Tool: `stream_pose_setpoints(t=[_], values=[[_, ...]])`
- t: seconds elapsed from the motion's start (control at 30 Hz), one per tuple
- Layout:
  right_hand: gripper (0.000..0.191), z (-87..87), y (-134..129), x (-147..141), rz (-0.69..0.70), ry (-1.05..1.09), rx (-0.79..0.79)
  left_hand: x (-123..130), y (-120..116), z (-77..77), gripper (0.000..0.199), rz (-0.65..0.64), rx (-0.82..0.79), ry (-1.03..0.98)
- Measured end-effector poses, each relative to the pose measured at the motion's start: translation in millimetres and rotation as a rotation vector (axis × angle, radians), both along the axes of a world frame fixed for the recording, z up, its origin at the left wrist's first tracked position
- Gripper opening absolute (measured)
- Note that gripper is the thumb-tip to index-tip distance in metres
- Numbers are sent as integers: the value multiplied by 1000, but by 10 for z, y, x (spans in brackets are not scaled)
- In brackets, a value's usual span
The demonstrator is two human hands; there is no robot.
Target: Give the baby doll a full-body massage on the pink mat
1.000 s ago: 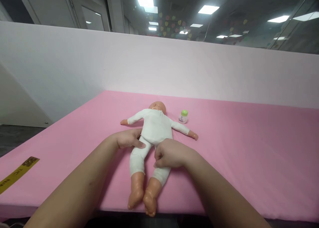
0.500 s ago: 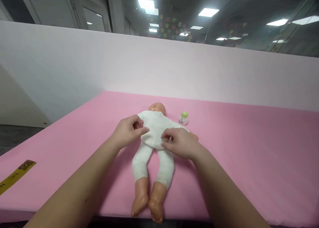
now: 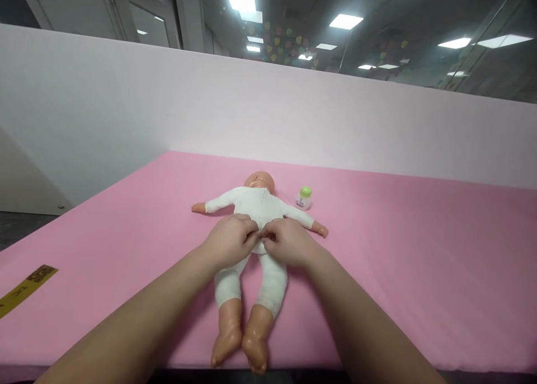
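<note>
A baby doll (image 3: pixel 255 207) with a white cloth body lies on its back, head away from me, its bare feet toward the front edge. My left hand (image 3: pixel 235 235) is over the doll's lower belly, its fingers curled and pressed together. Meeting it from the other side is my right hand (image 3: pixel 289 241), thumb and fingers pinched, tips almost touching those of the left. Whatever is between the fingertips is too small or hidden to make out. Beyond the doll's arm on the right stands a small clear jar with a green lid (image 3: pixel 304 198).
The doll lies on a pink padded surface (image 3: pixel 398 261) bordered by a white wall (image 3: pixel 293 115) at the back and left. A yellow label strip (image 3: pixel 27 290) is stuck near the left edge. Above the wall, glass reflects ceiling lights.
My left hand has moved right and down from the doll's side, uncovering its left-side arm. Both hands have come together over the belly, and their fingers have closed. The view has shifted slightly.
</note>
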State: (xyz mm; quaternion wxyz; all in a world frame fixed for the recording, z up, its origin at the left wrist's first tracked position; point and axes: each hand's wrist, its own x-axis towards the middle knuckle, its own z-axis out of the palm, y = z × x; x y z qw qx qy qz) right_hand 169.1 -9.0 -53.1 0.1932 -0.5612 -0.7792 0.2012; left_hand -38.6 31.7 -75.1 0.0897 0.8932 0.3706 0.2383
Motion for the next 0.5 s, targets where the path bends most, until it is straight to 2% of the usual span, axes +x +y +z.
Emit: stream_pose_setpoints(t=[0.17,0.27,0.37,0.5], values=[[19,-43,78,4,-94,39,191,30,-18,34,24,-6,126,-22],[21,-83,93,-31,-87,9,124,57,16,-21,28,-14,76,31],[24,-107,93,-62,-82,6,62,64,45,-61,22,-13,13,75],[32,-121,100,-63,-65,57,73,47,21,-8,21,18,-16,118]])
